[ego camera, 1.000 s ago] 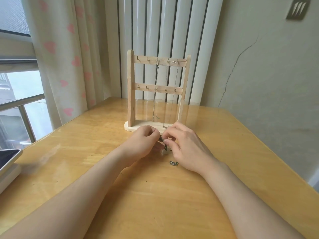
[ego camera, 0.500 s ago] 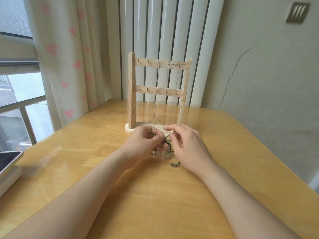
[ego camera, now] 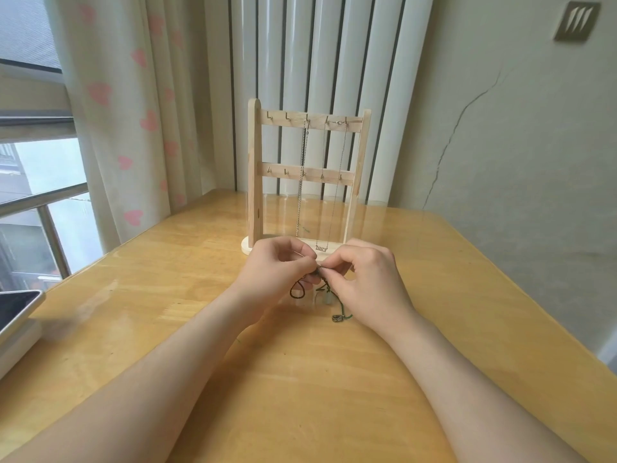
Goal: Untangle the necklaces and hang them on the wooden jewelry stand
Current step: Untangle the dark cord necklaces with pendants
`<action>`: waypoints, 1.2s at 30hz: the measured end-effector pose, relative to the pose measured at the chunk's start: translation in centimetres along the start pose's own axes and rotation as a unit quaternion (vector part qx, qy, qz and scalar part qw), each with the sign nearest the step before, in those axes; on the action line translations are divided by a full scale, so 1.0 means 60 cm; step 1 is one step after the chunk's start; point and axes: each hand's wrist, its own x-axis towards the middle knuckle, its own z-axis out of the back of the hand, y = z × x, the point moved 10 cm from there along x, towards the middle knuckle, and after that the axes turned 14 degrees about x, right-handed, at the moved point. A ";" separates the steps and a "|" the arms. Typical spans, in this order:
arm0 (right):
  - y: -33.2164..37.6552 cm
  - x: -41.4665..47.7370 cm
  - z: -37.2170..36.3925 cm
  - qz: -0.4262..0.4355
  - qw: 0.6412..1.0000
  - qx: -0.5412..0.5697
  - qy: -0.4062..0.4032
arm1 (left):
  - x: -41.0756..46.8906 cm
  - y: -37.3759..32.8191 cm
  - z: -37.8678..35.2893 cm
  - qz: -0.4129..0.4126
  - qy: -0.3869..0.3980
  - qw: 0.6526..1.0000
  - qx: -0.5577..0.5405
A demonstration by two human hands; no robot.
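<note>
The left hand (ego camera: 279,269) and right hand (ego camera: 365,279) meet just in front of the wooden jewelry stand (ego camera: 255,175). Thumb and forefinger of each pinch a dark green cord necklace (ego camera: 297,291) at the same spot. Its loops hang below the fingertips to the table (ego camera: 300,379), and its metal end piece (ego camera: 336,318) lies beside the right wrist. Two chains (ego camera: 302,182) hang from the stand's top bar.

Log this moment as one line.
left hand: pinches green cord necklace | right hand: pinches it | wooden stand: two chains hung
</note>
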 end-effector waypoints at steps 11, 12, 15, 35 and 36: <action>-0.023 0.000 0.035 -0.084 0.983 0.110 -0.123 | 0.014 0.020 0.000 0.012 0.003 0.999 0.038; -0.031 -0.002 0.035 -0.104 0.975 0.139 -0.138 | 0.014 0.019 -0.003 0.009 0.012 0.998 0.055; -0.046 -0.007 0.031 -0.152 0.950 0.223 -0.156 | 0.010 0.013 -0.005 0.005 0.023 0.998 0.066; -0.036 -0.020 -0.015 -0.226 0.956 0.186 0.012 | 0.019 0.013 0.002 0.009 0.036 0.990 -0.139; -0.032 -0.021 -0.020 -0.226 0.956 0.187 0.025 | 0.019 0.013 0.005 0.009 0.031 0.989 -0.146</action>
